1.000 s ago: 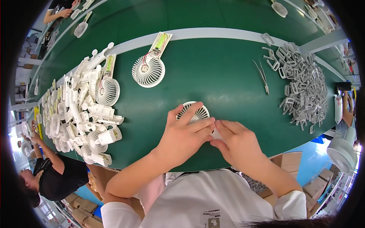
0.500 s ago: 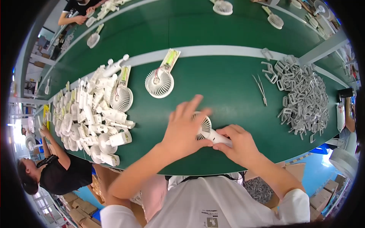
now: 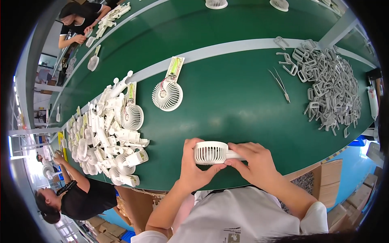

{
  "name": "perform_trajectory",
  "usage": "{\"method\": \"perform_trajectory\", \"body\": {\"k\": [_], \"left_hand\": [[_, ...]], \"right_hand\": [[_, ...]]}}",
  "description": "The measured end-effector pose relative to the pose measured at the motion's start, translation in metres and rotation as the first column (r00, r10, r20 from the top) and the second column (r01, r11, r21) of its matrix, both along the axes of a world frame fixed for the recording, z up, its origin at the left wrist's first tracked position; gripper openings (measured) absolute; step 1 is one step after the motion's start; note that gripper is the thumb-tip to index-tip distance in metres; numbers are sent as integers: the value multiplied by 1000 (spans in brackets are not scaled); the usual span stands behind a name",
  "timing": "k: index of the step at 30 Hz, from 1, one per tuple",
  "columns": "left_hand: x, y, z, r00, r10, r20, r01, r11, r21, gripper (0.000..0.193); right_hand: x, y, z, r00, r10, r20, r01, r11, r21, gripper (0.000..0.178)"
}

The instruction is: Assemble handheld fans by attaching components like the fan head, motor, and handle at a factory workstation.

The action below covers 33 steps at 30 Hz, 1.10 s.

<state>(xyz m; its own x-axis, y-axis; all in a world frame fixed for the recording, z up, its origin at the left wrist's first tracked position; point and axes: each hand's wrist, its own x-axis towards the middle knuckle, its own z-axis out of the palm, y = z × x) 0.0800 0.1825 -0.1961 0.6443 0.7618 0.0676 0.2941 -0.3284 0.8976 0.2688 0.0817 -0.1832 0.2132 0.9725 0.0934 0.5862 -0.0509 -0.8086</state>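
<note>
A white handheld fan (image 3: 210, 153) is held between both hands near the table's front edge, its slatted round head seen edge-on. Fingers of my left hand (image 3: 191, 166) wrap the head's left side, with the thumb along its lower rim. On the other side, my right hand (image 3: 254, 161) grips the handle close to where it joins the head. Farther off lies an opened fan half (image 3: 167, 96) with a green battery and red wires showing. A pair of tweezers (image 3: 281, 86) rests on the table to the right.
A heap of white fan parts (image 3: 106, 133) covers the left of the green table (image 3: 227, 101). Many grey plastic clips (image 3: 330, 87) are piled at the right. A pale rail (image 3: 219, 47) crosses behind. Two people work at the left; a cardboard box (image 3: 328, 178) stands below right.
My left hand has come down from over the fan's head to clasp its side. The fan has been tilted edge-on and brought nearer me. The view has shifted too.
</note>
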Motion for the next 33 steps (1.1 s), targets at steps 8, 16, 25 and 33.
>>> {"method": "perform_trajectory", "body": {"k": [8, 16, 25, 33], "left_hand": [[13, 11, 8, 1000, 22, 3, -21, 986, -165, 71], [21, 33, 62, 998, -52, 29, 59, 924, -378, 38], [30, 34, 77, 994, -75, -83, 35, 915, -403, 32], [13, 48, 71, 901, -422, -105, 433, 893, 126, 97]], "right_hand": [[13, 8, 9, 991, -53, -123, 40, 994, -106, 32], [25, -2, 35, 499, -262, -826, -387, 786, -483, 43], [30, -5, 35, 345, -364, -865, -440, 751, -491, 45], [47, -3, 18, 223, -451, -864, -450, 739, -502, 42]]}}
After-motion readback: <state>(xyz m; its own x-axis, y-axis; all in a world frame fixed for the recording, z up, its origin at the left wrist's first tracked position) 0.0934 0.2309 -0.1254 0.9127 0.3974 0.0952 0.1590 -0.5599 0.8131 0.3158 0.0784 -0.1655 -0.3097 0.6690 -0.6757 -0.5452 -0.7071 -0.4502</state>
